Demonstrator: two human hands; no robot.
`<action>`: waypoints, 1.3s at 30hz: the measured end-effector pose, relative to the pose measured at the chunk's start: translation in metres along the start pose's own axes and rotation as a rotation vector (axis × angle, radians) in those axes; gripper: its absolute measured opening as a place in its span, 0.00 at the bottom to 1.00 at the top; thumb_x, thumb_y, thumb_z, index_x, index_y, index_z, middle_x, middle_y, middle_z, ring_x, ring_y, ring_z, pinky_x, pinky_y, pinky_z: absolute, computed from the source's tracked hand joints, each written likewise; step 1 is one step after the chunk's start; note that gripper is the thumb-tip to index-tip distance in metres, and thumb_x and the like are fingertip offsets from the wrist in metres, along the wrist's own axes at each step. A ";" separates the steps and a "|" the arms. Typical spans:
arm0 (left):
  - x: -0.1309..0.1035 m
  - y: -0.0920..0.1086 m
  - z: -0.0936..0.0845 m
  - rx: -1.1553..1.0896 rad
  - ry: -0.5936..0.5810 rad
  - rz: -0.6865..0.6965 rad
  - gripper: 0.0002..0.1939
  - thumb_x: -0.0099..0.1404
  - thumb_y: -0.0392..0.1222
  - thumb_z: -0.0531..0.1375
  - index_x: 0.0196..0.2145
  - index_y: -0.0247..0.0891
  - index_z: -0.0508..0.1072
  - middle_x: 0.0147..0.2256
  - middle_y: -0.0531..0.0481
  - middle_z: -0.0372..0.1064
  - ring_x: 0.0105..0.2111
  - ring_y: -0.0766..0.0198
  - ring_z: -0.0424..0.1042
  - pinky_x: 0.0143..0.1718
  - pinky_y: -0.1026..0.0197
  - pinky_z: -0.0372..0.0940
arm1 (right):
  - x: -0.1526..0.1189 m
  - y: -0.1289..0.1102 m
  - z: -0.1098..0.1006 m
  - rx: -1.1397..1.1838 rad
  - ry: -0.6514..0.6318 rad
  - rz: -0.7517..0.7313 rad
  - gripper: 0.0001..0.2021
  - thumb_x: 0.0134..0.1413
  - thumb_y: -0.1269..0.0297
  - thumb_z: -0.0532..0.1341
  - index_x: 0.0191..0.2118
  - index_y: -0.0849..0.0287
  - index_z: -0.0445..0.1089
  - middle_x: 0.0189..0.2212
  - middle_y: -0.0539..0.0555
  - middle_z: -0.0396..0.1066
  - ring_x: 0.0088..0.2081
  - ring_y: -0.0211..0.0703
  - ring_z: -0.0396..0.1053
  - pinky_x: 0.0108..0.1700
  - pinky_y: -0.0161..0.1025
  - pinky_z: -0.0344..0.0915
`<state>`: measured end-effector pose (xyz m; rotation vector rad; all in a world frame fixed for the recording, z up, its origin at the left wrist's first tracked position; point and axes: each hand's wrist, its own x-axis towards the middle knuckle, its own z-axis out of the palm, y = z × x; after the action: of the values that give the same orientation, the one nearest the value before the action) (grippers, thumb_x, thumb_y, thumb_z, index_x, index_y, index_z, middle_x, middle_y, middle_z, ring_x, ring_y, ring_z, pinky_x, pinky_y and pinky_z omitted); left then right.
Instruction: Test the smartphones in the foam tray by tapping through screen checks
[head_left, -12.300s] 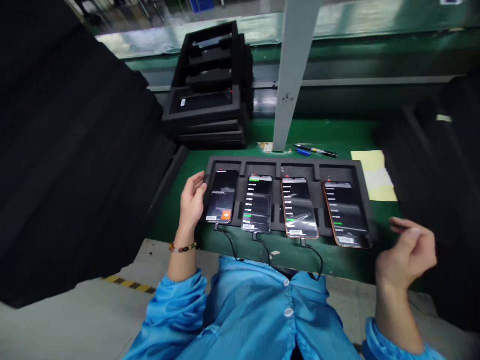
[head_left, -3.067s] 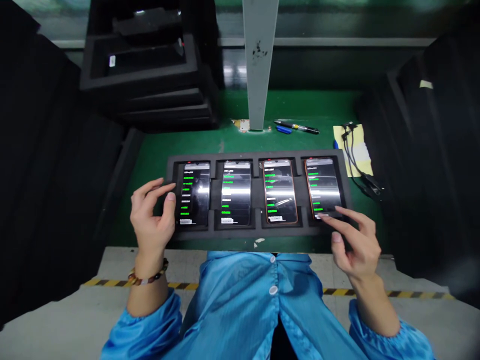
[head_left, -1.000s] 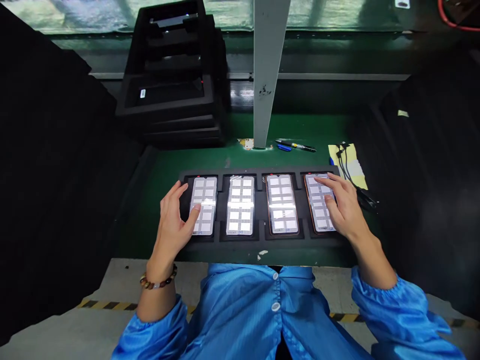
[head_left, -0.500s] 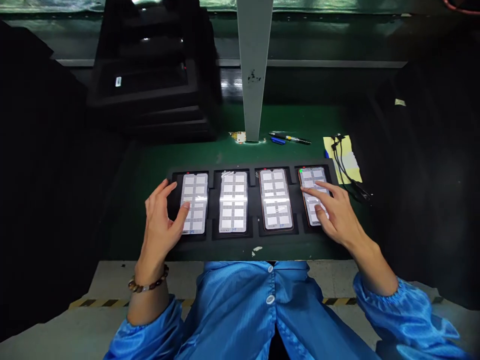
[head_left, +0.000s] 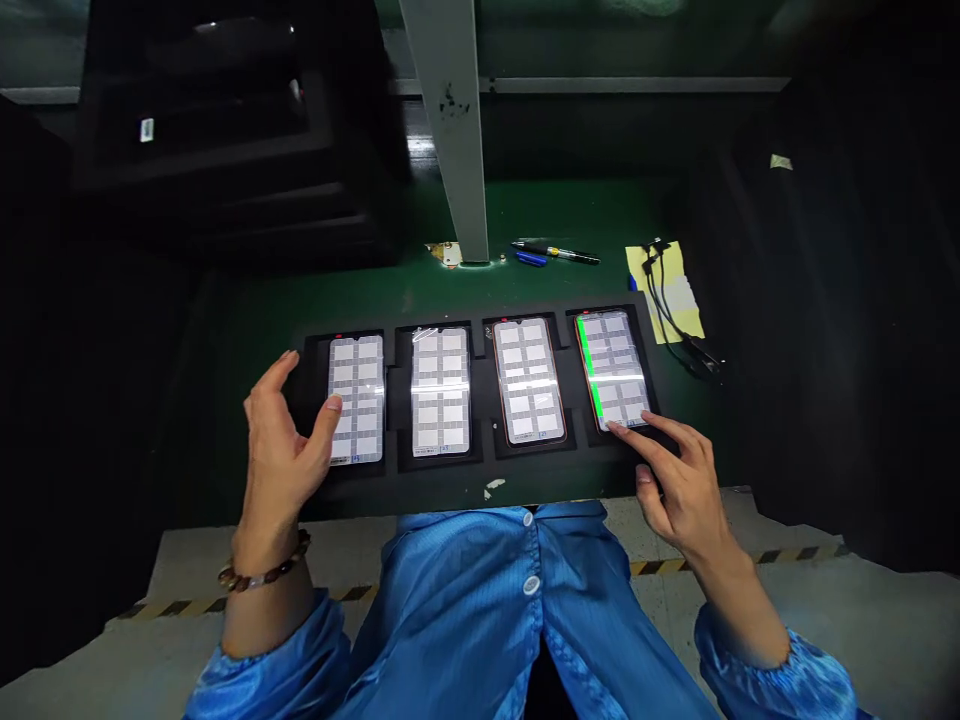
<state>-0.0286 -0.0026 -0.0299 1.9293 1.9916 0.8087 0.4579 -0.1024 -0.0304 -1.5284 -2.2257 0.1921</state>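
Note:
Several smartphones lie in a row in a black foam tray [head_left: 484, 400], their lit screens showing grids of white blocks. My left hand [head_left: 283, 455] is open at the tray's left end, its thumb against the left edge of the leftmost phone [head_left: 358, 395]. At the other end, my right hand [head_left: 684, 485] is open, with the index fingertip at the lower left corner of the rightmost phone [head_left: 616, 370]. A green strip runs down the left side of that screen. Between them lie a second phone [head_left: 441, 400] and an orange-edged phone [head_left: 529, 390].
A stack of black trays [head_left: 225, 180] stands at the back left. Behind the foam tray are a grey post [head_left: 454, 130], a pen [head_left: 574, 255] and a blue cap [head_left: 530, 259]. Black cables [head_left: 664, 300] lie over yellow paper [head_left: 686, 295] at right. Dark curtains [head_left: 825, 350] flank the green bench.
My right index finger has slid down the left edge of the rightmost phone, and a small green mark there has become a long green strip. The view has shifted; my left hand stays put.

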 end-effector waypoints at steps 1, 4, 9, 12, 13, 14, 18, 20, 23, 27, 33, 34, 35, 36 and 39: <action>0.000 0.000 0.000 0.000 -0.004 -0.011 0.41 0.74 0.57 0.63 0.77 0.38 0.59 0.74 0.33 0.60 0.74 0.39 0.60 0.75 0.32 0.58 | -0.003 0.002 -0.002 -0.007 0.019 0.029 0.36 0.67 0.75 0.57 0.77 0.47 0.61 0.59 0.56 0.79 0.66 0.61 0.70 0.63 0.59 0.65; 0.000 0.000 0.000 0.009 -0.007 -0.015 0.41 0.74 0.57 0.63 0.77 0.39 0.59 0.74 0.33 0.60 0.74 0.38 0.60 0.75 0.31 0.58 | -0.013 0.008 -0.007 -0.033 0.079 0.128 0.31 0.69 0.73 0.57 0.73 0.46 0.66 0.58 0.56 0.80 0.65 0.62 0.71 0.62 0.60 0.66; 0.002 0.000 0.000 0.022 0.002 0.036 0.40 0.74 0.57 0.62 0.76 0.38 0.61 0.73 0.31 0.61 0.75 0.39 0.60 0.75 0.31 0.56 | -0.016 0.012 -0.007 -0.058 0.094 0.209 0.27 0.70 0.71 0.56 0.70 0.48 0.69 0.57 0.55 0.80 0.66 0.63 0.70 0.62 0.61 0.66; 0.002 0.000 0.000 0.023 -0.004 0.044 0.39 0.75 0.58 0.61 0.76 0.39 0.60 0.73 0.31 0.61 0.75 0.38 0.59 0.75 0.30 0.56 | -0.005 0.012 -0.004 -0.086 0.053 0.224 0.26 0.70 0.70 0.56 0.71 0.50 0.68 0.58 0.56 0.80 0.68 0.65 0.68 0.62 0.61 0.66; 0.002 0.000 0.000 0.025 -0.006 0.047 0.39 0.75 0.58 0.61 0.76 0.39 0.60 0.73 0.32 0.61 0.75 0.38 0.59 0.75 0.30 0.55 | 0.001 0.012 -0.003 -0.097 0.039 0.228 0.26 0.71 0.70 0.56 0.71 0.51 0.67 0.58 0.57 0.80 0.69 0.65 0.67 0.62 0.62 0.66; 0.002 0.000 0.000 0.026 -0.008 0.049 0.39 0.76 0.58 0.61 0.76 0.39 0.60 0.73 0.32 0.61 0.75 0.38 0.59 0.75 0.30 0.55 | 0.008 0.013 -0.002 -0.105 0.031 0.235 0.26 0.71 0.69 0.55 0.71 0.52 0.66 0.59 0.58 0.79 0.69 0.66 0.66 0.63 0.62 0.66; 0.002 0.000 0.000 0.022 -0.001 0.052 0.37 0.76 0.56 0.60 0.76 0.40 0.61 0.73 0.33 0.61 0.76 0.40 0.59 0.76 0.31 0.55 | 0.039 0.020 0.001 -0.131 -0.006 0.248 0.27 0.71 0.68 0.55 0.72 0.53 0.64 0.63 0.60 0.76 0.70 0.66 0.64 0.65 0.64 0.67; 0.002 0.001 0.000 0.018 0.000 0.049 0.36 0.76 0.56 0.61 0.75 0.41 0.61 0.73 0.33 0.61 0.76 0.41 0.59 0.76 0.32 0.55 | 0.056 0.025 0.003 -0.140 -0.026 0.241 0.28 0.71 0.68 0.54 0.74 0.53 0.62 0.64 0.61 0.75 0.71 0.67 0.63 0.66 0.66 0.66; 0.002 0.001 -0.001 0.007 -0.003 0.044 0.36 0.77 0.55 0.61 0.75 0.41 0.62 0.73 0.32 0.61 0.75 0.41 0.59 0.76 0.33 0.55 | 0.080 0.033 0.006 -0.141 -0.032 0.228 0.30 0.71 0.67 0.54 0.75 0.52 0.60 0.64 0.62 0.75 0.71 0.69 0.62 0.66 0.69 0.65; 0.001 0.001 -0.001 -0.011 -0.004 0.033 0.34 0.78 0.55 0.60 0.74 0.40 0.63 0.73 0.32 0.61 0.75 0.41 0.59 0.76 0.33 0.55 | 0.106 0.042 0.010 -0.132 -0.030 0.198 0.30 0.71 0.66 0.53 0.76 0.53 0.60 0.64 0.63 0.74 0.71 0.70 0.61 0.66 0.70 0.64; 0.001 0.002 -0.003 -0.006 -0.018 -0.001 0.32 0.78 0.55 0.59 0.74 0.42 0.64 0.74 0.34 0.60 0.76 0.41 0.58 0.76 0.33 0.55 | 0.130 0.039 0.019 -0.093 -0.044 0.130 0.29 0.72 0.65 0.51 0.75 0.55 0.62 0.63 0.62 0.75 0.71 0.68 0.60 0.69 0.68 0.62; 0.001 0.002 -0.003 -0.007 -0.019 0.000 0.32 0.79 0.54 0.59 0.74 0.42 0.64 0.74 0.34 0.60 0.76 0.42 0.58 0.76 0.34 0.55 | 0.133 0.036 0.021 -0.081 -0.048 0.104 0.29 0.72 0.65 0.51 0.75 0.55 0.62 0.63 0.61 0.76 0.71 0.67 0.60 0.70 0.67 0.61; 0.001 0.002 -0.003 -0.008 -0.019 0.002 0.32 0.79 0.54 0.59 0.74 0.41 0.64 0.74 0.33 0.60 0.76 0.42 0.58 0.76 0.34 0.54 | 0.136 0.033 0.023 -0.070 -0.054 0.077 0.29 0.72 0.66 0.51 0.74 0.55 0.62 0.62 0.61 0.76 0.71 0.66 0.60 0.70 0.67 0.61; 0.001 0.002 -0.003 -0.008 -0.020 0.004 0.32 0.79 0.54 0.59 0.74 0.41 0.64 0.73 0.33 0.61 0.75 0.41 0.59 0.76 0.34 0.54 | 0.137 0.030 0.024 -0.059 -0.061 0.054 0.29 0.71 0.66 0.51 0.74 0.56 0.63 0.62 0.61 0.77 0.72 0.66 0.61 0.71 0.66 0.61; 0.001 0.001 -0.003 -0.010 -0.014 0.002 0.31 0.79 0.54 0.59 0.73 0.41 0.64 0.73 0.33 0.61 0.75 0.41 0.59 0.76 0.33 0.55 | 0.139 0.027 0.026 -0.044 -0.080 0.033 0.30 0.70 0.67 0.52 0.75 0.55 0.63 0.61 0.60 0.77 0.72 0.65 0.61 0.71 0.66 0.61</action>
<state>-0.0291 -0.0019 -0.0268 1.9269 1.9739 0.8012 0.4288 0.0384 -0.0256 -1.6082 -2.2813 0.2189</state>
